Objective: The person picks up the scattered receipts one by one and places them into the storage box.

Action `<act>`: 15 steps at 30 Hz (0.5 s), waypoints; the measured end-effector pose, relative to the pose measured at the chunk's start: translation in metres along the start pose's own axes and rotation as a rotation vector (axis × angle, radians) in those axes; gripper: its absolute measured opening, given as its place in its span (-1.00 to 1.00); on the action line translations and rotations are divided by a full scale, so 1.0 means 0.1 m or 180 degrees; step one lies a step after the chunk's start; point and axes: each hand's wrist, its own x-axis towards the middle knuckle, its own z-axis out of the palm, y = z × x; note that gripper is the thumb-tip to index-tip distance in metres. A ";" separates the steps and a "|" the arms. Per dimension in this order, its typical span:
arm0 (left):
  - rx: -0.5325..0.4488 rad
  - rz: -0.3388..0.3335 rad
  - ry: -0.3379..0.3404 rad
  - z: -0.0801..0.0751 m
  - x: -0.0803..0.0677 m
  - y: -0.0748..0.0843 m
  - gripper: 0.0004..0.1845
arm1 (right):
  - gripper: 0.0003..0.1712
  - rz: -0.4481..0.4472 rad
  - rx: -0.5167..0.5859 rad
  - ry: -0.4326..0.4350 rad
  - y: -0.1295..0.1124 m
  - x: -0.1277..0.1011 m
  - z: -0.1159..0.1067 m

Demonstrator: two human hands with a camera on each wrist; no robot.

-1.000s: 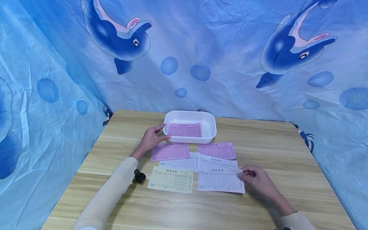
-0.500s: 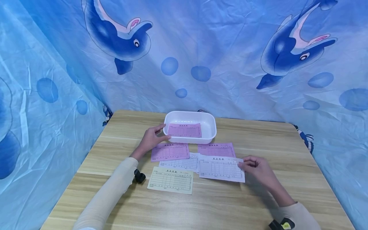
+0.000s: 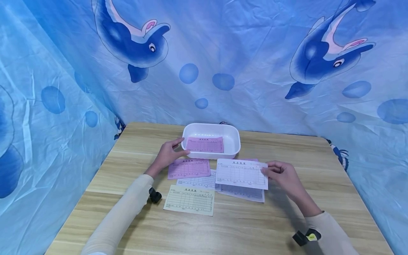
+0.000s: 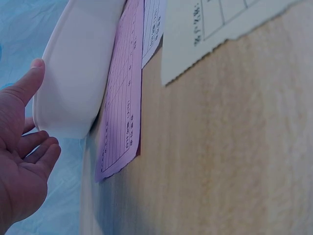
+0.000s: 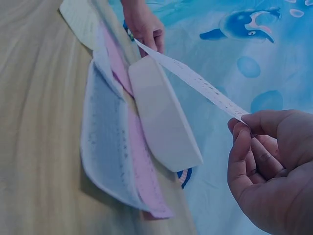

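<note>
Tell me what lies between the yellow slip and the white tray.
In the head view, a pink slip and a white slip lie between the yellow slip and the white tray.

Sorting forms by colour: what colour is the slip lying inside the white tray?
Pink, with a printed grid; the slip shows best in the head view.

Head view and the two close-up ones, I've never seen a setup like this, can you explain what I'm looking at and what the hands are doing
No machine here: a person wears three cameras. The wide picture comes from the head, looking down at a wooden table. The close-ups come from cameras strapped to each wrist.

On the table stands a white tray with a pink form inside. In front lie more printed forms: a pink slip, a yellow slip and white ones.

The left hand rests with straight fingers against the tray's left end. The right hand pinches the edge of a white form, lifted above the others; the right wrist view shows it edge-on in the air.
</note>
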 end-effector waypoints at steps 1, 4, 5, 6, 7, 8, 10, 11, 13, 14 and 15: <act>0.0005 -0.0005 -0.0004 0.00 0.00 0.00 -0.15 | -0.60 -0.0015 0.0017 0.0008 -0.02 0.02 0.00; 0.0006 -0.0022 0.0003 0.00 0.00 0.00 -0.15 | -0.58 -0.0078 0.0076 0.0023 -0.08 0.09 0.02; 0.0004 -0.0025 0.0004 0.00 -0.01 0.00 -0.15 | -0.58 -0.0094 0.0073 0.0037 -0.10 0.11 0.03; -0.0001 -0.0026 0.0002 0.00 -0.01 0.00 -0.15 | -0.57 -0.0115 0.0075 0.0046 -0.13 0.13 0.04; 0.0001 -0.0024 -0.0003 0.00 -0.01 0.00 -0.15 | -0.56 -0.0125 0.0096 0.0057 -0.16 0.15 0.04; 0.0002 -0.0026 0.0002 0.00 -0.01 0.00 -0.15 | -0.55 -0.0138 0.0117 0.0061 -0.19 0.17 0.05; -0.0009 -0.0023 -0.0009 0.00 0.00 -0.01 -0.15 | -0.53 -0.0148 0.0133 0.0074 -0.26 0.21 0.06; -0.0007 -0.0023 -0.0012 0.00 0.00 -0.01 -0.14 | -0.52 -0.0150 0.0161 0.0080 -0.29 0.23 0.07; -0.0010 -0.0024 -0.0015 0.01 0.00 -0.02 -0.14 | -0.50 -0.0135 0.0210 0.0092 -0.35 0.28 0.09; -0.0016 -0.0026 -0.0015 0.01 0.00 -0.02 -0.14 | -0.50 -0.0131 0.0228 0.0102 -0.37 0.30 0.10; -0.0022 -0.0030 -0.0014 0.01 0.00 -0.02 -0.13 | -0.49 -0.0130 0.0259 0.0115 -0.39 0.33 0.11</act>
